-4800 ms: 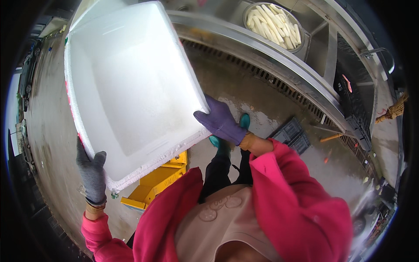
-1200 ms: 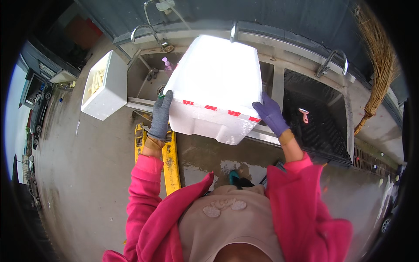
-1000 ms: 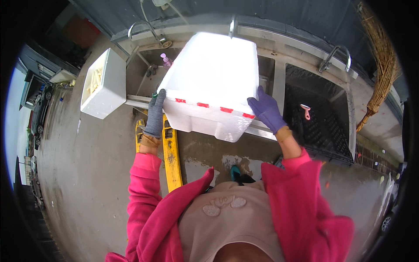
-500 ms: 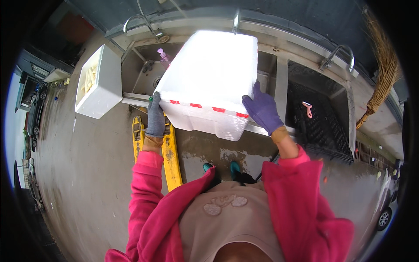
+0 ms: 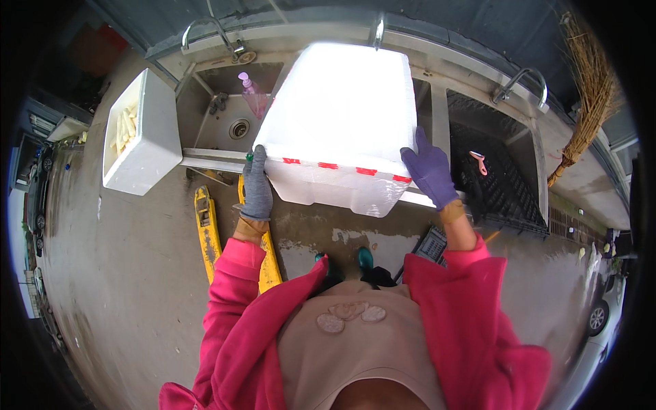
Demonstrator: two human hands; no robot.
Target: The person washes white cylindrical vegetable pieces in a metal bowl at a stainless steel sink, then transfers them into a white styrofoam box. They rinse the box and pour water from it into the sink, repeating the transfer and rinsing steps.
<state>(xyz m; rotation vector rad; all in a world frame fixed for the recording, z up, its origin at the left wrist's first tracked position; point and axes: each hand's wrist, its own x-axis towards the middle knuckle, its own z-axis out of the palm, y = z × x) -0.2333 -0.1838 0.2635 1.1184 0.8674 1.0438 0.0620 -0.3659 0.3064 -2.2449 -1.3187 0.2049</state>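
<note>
Gripping a white box (image 5: 338, 123) at near corners with left hand (image 5: 257, 188) and right hand (image 5: 430, 171). Holding it at the sink (image 5: 217, 135).

The large rectangular foam box (image 5: 345, 116) is white, with red patches (image 5: 366, 171) spaced along its near edge. The left hand (image 5: 257, 184) has a mottled grey knitted glove (image 5: 257, 203), the right hand (image 5: 429, 167) a plain purple fabric glove (image 5: 436, 183). The soft cloth jacket (image 5: 471, 307) is hot pink, the slotted plastic crate (image 5: 495, 184) black, the small handheld peeler (image 5: 482, 166) pink, and the long metal forks (image 5: 209, 236) scuffed yellow.
</note>
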